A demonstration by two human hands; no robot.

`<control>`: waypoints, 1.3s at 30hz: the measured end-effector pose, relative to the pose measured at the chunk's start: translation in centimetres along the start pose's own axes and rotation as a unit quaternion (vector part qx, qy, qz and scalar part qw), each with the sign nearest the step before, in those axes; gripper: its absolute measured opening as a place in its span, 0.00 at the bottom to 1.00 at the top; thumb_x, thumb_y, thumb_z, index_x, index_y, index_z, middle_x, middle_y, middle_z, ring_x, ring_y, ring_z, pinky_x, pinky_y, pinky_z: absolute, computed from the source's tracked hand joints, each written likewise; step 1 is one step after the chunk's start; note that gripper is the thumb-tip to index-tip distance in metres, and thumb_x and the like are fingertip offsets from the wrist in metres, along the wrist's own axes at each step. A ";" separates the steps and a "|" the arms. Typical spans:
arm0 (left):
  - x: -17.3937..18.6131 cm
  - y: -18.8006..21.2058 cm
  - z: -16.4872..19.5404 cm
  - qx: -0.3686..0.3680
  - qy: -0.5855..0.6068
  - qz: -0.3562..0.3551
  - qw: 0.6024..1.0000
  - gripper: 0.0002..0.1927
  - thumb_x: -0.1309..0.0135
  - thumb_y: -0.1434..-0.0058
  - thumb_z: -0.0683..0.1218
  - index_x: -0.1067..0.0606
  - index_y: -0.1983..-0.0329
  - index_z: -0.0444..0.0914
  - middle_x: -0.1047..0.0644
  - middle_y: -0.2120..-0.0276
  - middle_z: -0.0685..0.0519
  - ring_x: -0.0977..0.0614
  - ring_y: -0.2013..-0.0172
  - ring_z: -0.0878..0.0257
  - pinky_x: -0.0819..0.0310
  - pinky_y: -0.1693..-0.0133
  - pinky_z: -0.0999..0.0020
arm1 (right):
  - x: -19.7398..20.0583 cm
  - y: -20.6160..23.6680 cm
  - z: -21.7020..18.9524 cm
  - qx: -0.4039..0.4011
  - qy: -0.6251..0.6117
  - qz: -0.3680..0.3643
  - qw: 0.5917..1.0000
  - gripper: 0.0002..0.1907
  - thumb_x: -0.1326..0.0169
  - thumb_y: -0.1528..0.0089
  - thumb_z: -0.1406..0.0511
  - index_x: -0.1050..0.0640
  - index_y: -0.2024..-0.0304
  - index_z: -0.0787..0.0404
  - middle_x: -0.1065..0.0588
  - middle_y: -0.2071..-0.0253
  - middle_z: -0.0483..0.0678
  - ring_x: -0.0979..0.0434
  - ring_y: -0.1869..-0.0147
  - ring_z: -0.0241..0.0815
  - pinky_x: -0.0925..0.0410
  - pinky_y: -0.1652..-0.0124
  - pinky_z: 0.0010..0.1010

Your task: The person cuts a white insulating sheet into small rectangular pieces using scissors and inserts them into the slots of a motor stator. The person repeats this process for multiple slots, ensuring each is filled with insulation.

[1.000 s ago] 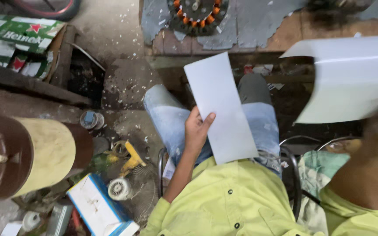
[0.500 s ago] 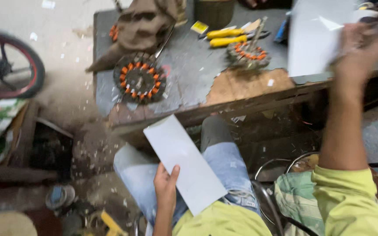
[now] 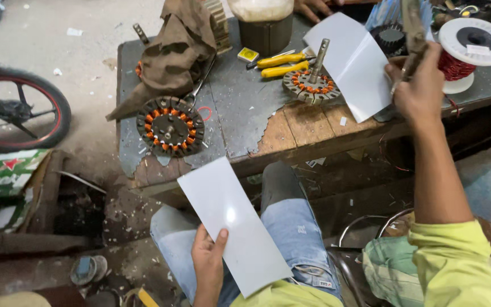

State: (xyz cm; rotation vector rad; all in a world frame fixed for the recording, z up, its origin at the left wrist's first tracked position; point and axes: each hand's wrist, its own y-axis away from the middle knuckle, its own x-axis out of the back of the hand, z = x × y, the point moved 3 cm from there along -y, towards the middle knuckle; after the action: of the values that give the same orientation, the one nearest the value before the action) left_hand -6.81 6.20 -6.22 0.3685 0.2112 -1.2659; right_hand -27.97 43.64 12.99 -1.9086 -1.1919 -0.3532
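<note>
White sheets are being handled: the larger sheet (image 3: 235, 226) is being pinched over the lap by the left hand (image 3: 207, 260), while a second sheet (image 3: 354, 63) is being lifted above the tabletop's (image 3: 245, 108) right edge by the closed right hand (image 3: 421, 85), best kept flat.

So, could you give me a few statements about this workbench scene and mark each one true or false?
1. The left hand holds a white rectangular sheet over the lap. True.
2. The right hand is empty. False: its grip is closed on a second white sheet and a slim tool whose kind I cannot tell.
3. Yellow-handled pliers lie on the grey metal-topped bench. True.
4. The round copper-wound stator sits on the floor. False: it lies on the bench, beside a brown cloth.
5. The white spool of red wire stands at the bench's right end. True.
</note>
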 end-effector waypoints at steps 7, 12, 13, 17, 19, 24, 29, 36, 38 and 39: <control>-2.2 -1.1 0.5 -0.027 -0.005 -0.056 0.998 0.21 0.45 0.34 0.41 0.32 0.40 0.29 0.19 0.52 0.44 0.17 0.53 0.61 0.22 0.52 0.67 | 0.4 6.8 3.5 0.060 0.046 0.073 0.994 0.33 0.36 0.31 0.74 0.41 0.32 0.66 0.21 0.39 0.57 0.20 0.39 0.53 0.30 0.39 0.41; -3.3 -2.3 0.0 -0.029 -0.003 -0.080 0.996 0.22 0.43 0.32 0.41 0.32 0.38 0.29 0.20 0.50 0.47 0.19 0.51 0.64 0.23 0.50 0.69 | -0.8 15.3 4.6 0.107 -0.059 0.100 0.987 0.27 0.46 0.28 0.78 0.42 0.33 0.62 0.24 0.40 0.62 0.21 0.43 0.53 0.27 0.44 0.33; -3.5 -2.5 0.2 -0.050 0.007 -0.095 0.994 0.21 0.44 0.31 0.42 0.32 0.38 0.29 0.21 0.49 0.47 0.20 0.50 0.64 0.24 0.48 0.69 | -1.6 16.8 4.7 0.068 -0.157 0.075 0.982 0.25 0.48 0.25 0.75 0.44 0.32 0.62 0.25 0.42 0.61 0.22 0.47 0.50 0.28 0.49 0.30; -4.1 -3.0 0.4 -0.059 0.032 -0.130 0.989 0.23 0.45 0.30 0.43 0.34 0.35 0.32 0.21 0.49 0.48 0.20 0.51 0.66 0.23 0.49 0.70 | -4.8 22.5 3.5 -0.098 -0.377 -0.059 0.919 0.19 0.52 0.20 0.62 0.46 0.36 0.60 0.22 0.50 0.61 0.16 0.59 0.46 0.24 0.67 0.26; -4.7 -3.5 0.4 -0.050 0.019 -0.120 0.991 0.23 0.45 0.31 0.44 0.34 0.35 0.31 0.20 0.52 0.45 0.18 0.55 0.65 0.23 0.53 0.68 | -6.4 25.5 2.0 -0.168 -0.397 -0.146 0.890 0.16 0.55 0.22 0.61 0.42 0.38 0.59 0.21 0.51 0.62 0.15 0.60 0.46 0.24 0.70 0.28; -5.5 -4.3 0.8 -0.018 0.098 -0.160 0.982 0.26 0.48 0.26 0.48 0.34 0.30 0.32 0.20 0.49 0.45 0.20 0.52 0.66 0.23 0.51 0.70 | -8.3 28.5 -1.4 -0.160 -0.352 -0.197 0.901 0.26 0.41 0.37 0.76 0.39 0.43 0.58 0.22 0.57 0.55 0.19 0.59 0.38 0.29 0.67 0.22; -3.8 -2.2 -0.7 0.092 0.067 -0.112 0.987 0.30 0.49 0.30 0.50 0.39 0.27 0.39 0.21 0.48 0.50 0.19 0.51 0.66 0.20 0.55 0.71 | -10.2 26.8 -2.2 -0.200 -0.349 -0.157 0.902 0.28 0.35 0.38 0.76 0.38 0.46 0.58 0.25 0.61 0.50 0.27 0.66 0.33 0.37 0.72 0.21; -3.2 1.0 -3.6 0.079 0.055 -0.165 0.982 0.27 0.43 0.33 0.43 0.33 0.33 0.29 0.21 0.50 0.43 0.16 0.57 0.58 0.19 0.62 0.65 | -10.8 26.0 -2.7 -0.220 -0.362 -0.151 0.893 0.27 0.37 0.39 0.75 0.39 0.47 0.57 0.21 0.61 0.50 0.23 0.67 0.32 0.36 0.75 0.22; -3.5 1.1 -3.7 0.080 0.058 -0.176 0.979 0.26 0.43 0.33 0.43 0.33 0.34 0.29 0.21 0.51 0.42 0.15 0.58 0.59 0.19 0.62 0.65 | -10.2 25.7 -2.4 -0.226 -0.354 -0.141 0.896 0.27 0.37 0.39 0.74 0.39 0.47 0.57 0.23 0.65 0.49 0.27 0.72 0.32 0.38 0.78 0.23; -3.8 1.2 -3.8 0.088 0.052 -0.178 0.979 0.25 0.44 0.33 0.44 0.32 0.34 0.30 0.20 0.51 0.43 0.15 0.58 0.59 0.19 0.62 0.66 | -9.5 25.4 -2.1 -0.220 -0.347 -0.132 0.902 0.27 0.37 0.39 0.74 0.39 0.47 0.57 0.24 0.67 0.48 0.29 0.75 0.32 0.38 0.79 0.24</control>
State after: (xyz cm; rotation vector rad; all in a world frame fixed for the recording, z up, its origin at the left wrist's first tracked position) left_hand -6.59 11.29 -8.16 0.5678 0.2634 -1.6261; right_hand -11.02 31.19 -4.34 -2.3633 -1.9877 -0.0714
